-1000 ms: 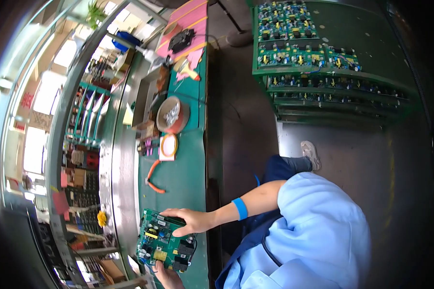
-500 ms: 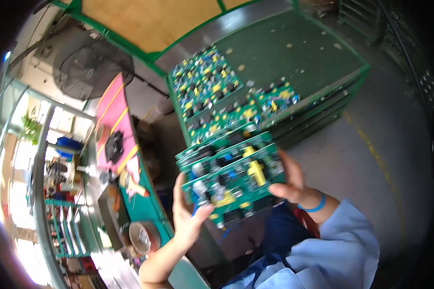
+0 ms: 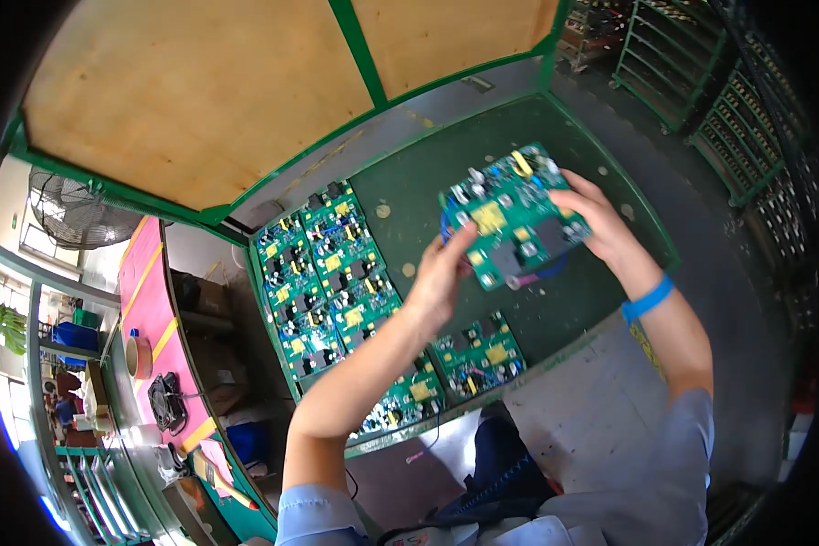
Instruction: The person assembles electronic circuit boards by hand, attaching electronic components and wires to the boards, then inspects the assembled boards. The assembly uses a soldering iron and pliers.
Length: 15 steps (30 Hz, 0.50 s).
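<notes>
Between my two hands is a green circuit board (image 3: pixel 528 209) crowded with yellow, black and silver parts, held tilted above the green tabletop. My left hand (image 3: pixel 439 278) grips its near left side, with the thumb on top. On the right edge my right hand (image 3: pixel 596 218) is closed, wearing a blue band at the wrist. Whether more boards lie under this one is hard to tell. Rows of similar circuit boards (image 3: pixel 335 266) cover the left part of the tabletop, partly behind my left forearm. One more board (image 3: pixel 480 357) lies at the near edge, below the held one.
The green tabletop (image 3: pixel 428 182) has a raised rim and a wooden panel (image 3: pixel 200 100) behind it. To the left runs a bench with a pink mat (image 3: pixel 150 300), a tape roll (image 3: pixel 138 357) and a brush (image 3: pixel 223 478). Green rack carts (image 3: pixel 669 55) stand far right.
Both hands have carried the held boards forward and right, from near my body to over the tabletop. My view has swung, bringing more of the tabletop and wooden panel into sight.
</notes>
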Each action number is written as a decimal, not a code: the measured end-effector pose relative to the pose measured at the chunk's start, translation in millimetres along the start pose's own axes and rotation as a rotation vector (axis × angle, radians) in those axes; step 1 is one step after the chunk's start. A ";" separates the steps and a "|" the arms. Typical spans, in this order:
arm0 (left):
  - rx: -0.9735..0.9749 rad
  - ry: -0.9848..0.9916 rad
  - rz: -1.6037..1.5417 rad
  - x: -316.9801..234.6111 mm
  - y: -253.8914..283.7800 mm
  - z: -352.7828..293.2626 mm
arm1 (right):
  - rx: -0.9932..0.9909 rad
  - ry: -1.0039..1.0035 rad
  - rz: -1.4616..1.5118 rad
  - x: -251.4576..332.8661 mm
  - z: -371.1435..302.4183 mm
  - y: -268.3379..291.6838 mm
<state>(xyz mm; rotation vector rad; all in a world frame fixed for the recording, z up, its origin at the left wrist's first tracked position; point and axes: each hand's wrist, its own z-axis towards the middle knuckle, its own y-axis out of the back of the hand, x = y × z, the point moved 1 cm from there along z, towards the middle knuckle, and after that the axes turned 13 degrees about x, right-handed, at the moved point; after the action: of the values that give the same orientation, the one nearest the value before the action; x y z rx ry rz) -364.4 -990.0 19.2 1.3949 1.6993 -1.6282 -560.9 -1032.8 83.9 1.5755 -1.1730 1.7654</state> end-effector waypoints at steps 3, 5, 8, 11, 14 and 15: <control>-0.114 0.068 -0.014 -26.0 59.2 46.7 | 0.089 -0.011 0.202 -62.6 96.4 21.8; -0.202 0.075 -0.032 -43.5 90.3 65.0 | 0.103 -0.044 0.262 -90.8 145.6 18.4; -0.298 0.077 -0.051 -61.5 143.7 87.3 | 0.156 -0.078 0.320 -122.6 210.3 6.7; -0.395 0.069 -0.070 -71.2 180.0 104.3 | 0.188 -0.118 0.307 -138.2 250.0 -0.3; -0.350 0.061 -0.113 -72.6 198.3 112.3 | 0.225 -0.125 0.279 -153.6 275.0 -3.5; -0.379 0.043 -0.092 -72.6 200.6 113.3 | 0.242 -0.127 0.290 -156.9 279.9 -5.6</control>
<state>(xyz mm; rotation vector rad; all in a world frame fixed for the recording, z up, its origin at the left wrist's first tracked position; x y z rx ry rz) -203.1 -1156.1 -49.7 1.1877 1.9952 -1.2394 -373.6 -1238.4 -76.3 1.7481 -1.3462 2.0855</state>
